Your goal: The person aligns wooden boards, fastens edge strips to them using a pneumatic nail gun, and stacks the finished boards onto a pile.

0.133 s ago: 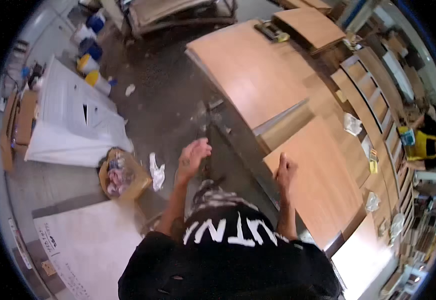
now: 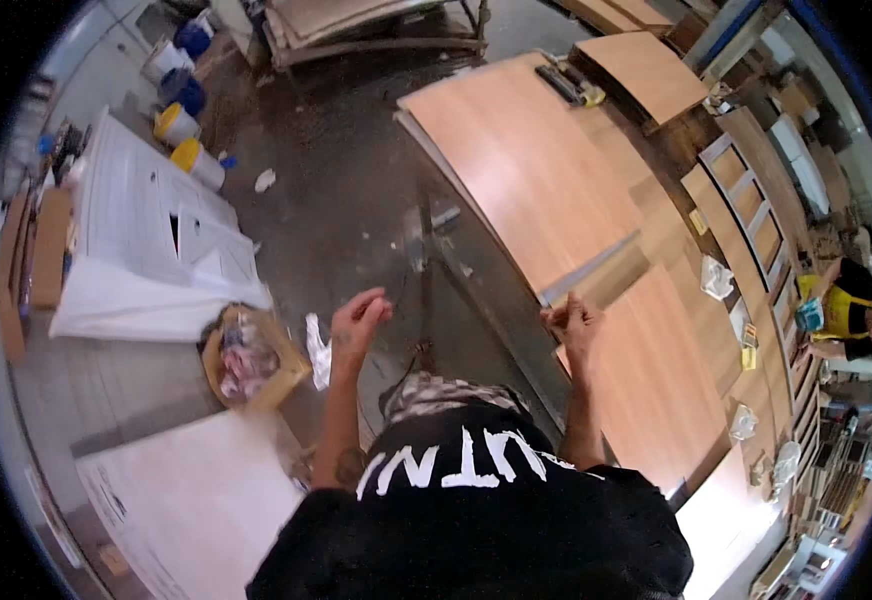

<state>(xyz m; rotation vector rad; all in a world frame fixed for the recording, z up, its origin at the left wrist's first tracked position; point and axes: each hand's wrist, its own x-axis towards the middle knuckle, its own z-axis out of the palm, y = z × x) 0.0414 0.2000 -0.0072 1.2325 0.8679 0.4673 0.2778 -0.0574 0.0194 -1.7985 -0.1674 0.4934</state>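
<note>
Your left hand curls left of the nearer wood-grain panel, your right hand by its corner; any pinch, I cannot tell; best mind its edges.

Large, glossy tan panel, flat, just beyond a smaller tan panel, likewise flat
</note>
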